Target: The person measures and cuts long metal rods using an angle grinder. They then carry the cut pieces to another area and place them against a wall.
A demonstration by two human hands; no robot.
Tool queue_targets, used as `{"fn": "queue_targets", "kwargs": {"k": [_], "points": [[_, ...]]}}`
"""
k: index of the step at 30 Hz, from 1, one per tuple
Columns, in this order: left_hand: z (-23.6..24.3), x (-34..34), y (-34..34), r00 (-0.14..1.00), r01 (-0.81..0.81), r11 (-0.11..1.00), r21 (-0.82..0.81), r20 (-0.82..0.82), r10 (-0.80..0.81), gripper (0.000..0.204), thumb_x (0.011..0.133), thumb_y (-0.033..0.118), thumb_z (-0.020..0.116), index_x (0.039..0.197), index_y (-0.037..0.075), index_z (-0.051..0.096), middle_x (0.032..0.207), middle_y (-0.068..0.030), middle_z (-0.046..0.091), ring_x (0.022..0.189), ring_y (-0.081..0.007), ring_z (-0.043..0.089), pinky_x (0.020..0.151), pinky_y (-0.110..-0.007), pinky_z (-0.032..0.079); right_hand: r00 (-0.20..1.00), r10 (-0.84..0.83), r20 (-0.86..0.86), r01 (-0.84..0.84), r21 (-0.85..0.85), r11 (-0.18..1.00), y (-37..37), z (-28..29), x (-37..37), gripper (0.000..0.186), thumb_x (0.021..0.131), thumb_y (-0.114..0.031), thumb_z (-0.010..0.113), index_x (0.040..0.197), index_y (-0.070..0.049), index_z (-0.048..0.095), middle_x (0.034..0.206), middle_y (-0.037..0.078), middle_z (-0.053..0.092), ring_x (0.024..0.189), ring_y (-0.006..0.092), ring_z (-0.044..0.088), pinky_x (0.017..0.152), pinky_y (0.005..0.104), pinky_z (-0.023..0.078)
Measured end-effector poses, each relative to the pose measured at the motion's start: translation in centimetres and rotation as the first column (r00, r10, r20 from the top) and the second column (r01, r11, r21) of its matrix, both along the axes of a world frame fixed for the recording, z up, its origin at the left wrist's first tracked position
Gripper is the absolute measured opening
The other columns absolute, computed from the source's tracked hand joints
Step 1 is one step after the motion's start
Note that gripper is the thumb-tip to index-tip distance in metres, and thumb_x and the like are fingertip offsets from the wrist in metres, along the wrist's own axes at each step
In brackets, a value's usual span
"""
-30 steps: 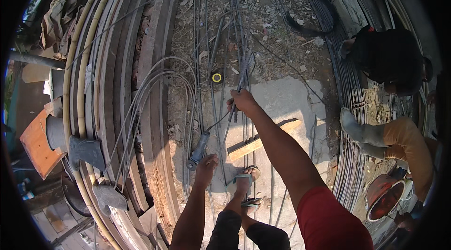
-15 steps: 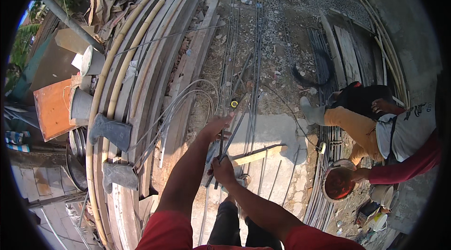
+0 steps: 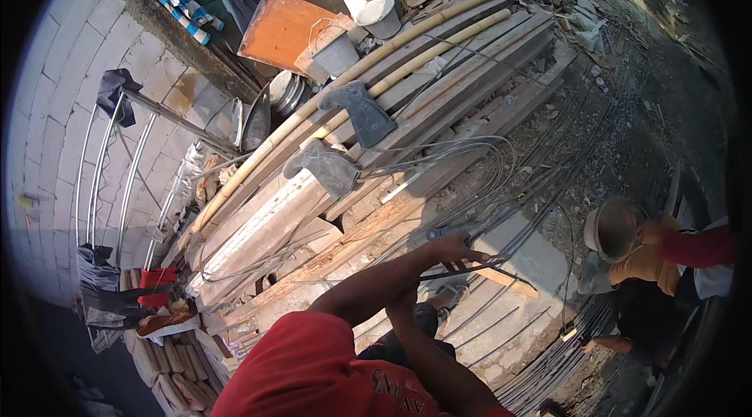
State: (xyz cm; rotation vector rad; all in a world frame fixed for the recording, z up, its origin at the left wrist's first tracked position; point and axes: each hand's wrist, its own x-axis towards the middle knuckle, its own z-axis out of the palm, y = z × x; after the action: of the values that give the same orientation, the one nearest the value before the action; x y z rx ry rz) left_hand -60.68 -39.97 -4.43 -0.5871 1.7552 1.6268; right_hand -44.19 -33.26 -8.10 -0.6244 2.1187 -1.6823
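Note:
My left hand [image 3: 451, 249] reaches out over the edge of the concrete slab, its fingers wrapped round a thin dark steel rod [image 3: 495, 262]. Close behind it is my right hand [image 3: 402, 306], tucked under my left forearm, so its fingers are hidden. Just past the held rod lies a pale strip of wood [image 3: 511, 282] on the concrete slab [image 3: 540, 256]. More thin rods [image 3: 489, 348] lie across the slab near my legs. Bent loops of steel rod [image 3: 478, 149] spread over the timber beyond my hands.
Grey rubber boots [image 3: 366, 115] rest on long timber beams [image 3: 439, 123] beside bamboo poles [image 3: 368, 57]. At right, a co-worker's maroon sleeve [image 3: 693, 249] reaches a round basin [image 3: 611, 231]; another person's hand [image 3: 609, 344] is near bundled rods [image 3: 560, 354]. Buckets [image 3: 337, 53] stand farther off.
My view has swung left, bringing the block wall into sight. My hands have shifted with the rod, and the left forearm now covers the right hand's fingers. The co-worker's basin appears raised.

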Motion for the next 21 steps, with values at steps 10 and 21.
{"fn": "queue_targets", "kwargs": {"k": [10, 21], "points": [[5.4, 19.9, -8.8, 0.899, 0.032, 0.843, -0.537, -0.354, -0.259, 0.049, 0.088, 0.042, 0.076, 0.103, -0.001, 0.062, 0.093, -0.0217, 0.069, 0.086, -0.0393, 0.070, 0.076, -0.050, 0.053, 0.824, 0.417, 0.383, -0.378, -0.177, 0.909, -3.4, 9.0, 13.8, 0.063, 0.095, -0.020, 0.072, 0.144, -0.001, 0.036, 0.139, 0.020, 0.052, 0.121, 0.0289, 0.057, 0.094, 0.0407, 0.052], [26.0, 48.2, -25.9, 0.896, -0.075, 0.850, -0.522, -0.409, -0.172, 0.040, 0.095, 0.039, 0.073, 0.096, 0.002, 0.058, 0.066, -0.0222, 0.055, 0.062, -0.0388, 0.057, 0.060, -0.046, 0.044, 0.984, 0.013, 0.179, -0.095, 0.453, 0.886, 0.6, -1.4, 5.6, 0.106, 0.074, -0.036, 0.091, 0.152, 0.001, 0.030, 0.143, 0.023, 0.045, 0.123, 0.0322, 0.052, 0.100, 0.0433, 0.048]]}}
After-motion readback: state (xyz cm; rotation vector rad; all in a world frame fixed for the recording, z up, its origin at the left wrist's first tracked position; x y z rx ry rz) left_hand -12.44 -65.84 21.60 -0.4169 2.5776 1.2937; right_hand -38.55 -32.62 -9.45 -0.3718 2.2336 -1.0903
